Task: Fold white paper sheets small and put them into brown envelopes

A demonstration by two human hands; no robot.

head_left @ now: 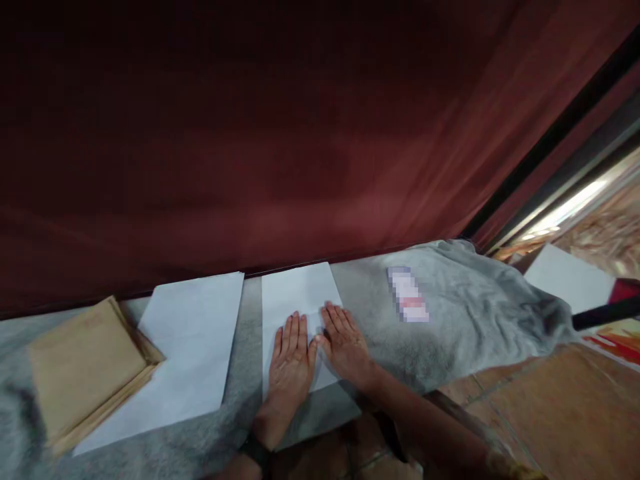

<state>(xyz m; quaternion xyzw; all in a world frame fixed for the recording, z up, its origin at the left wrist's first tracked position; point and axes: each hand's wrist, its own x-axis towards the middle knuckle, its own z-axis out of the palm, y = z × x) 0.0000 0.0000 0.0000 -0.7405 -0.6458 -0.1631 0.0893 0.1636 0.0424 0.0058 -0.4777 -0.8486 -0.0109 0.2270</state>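
Note:
A white sheet of paper (295, 287) lies on the grey cloth in front of me, with faint crease lines near its middle. Both palms rest flat on it. My left hand (291, 357) covers the lower left part, fingers stretched out and pointing away from me. Beside it, my right hand (346, 343) presses on the right part, its fingers also straight. The thumbs meet or nearly touch at the middle of the sheet. Some of the lower half is hidden under the hands.
Left of the sheet lies a stack of white paper (195, 347), partly under several brown envelopes (90, 360). A small blurred pinkish-white item (409, 295) is on the grey cloth (465, 313) to the right. A dark red curtain (250, 133) hangs behind. Tiled floor (550, 393) shows at lower right.

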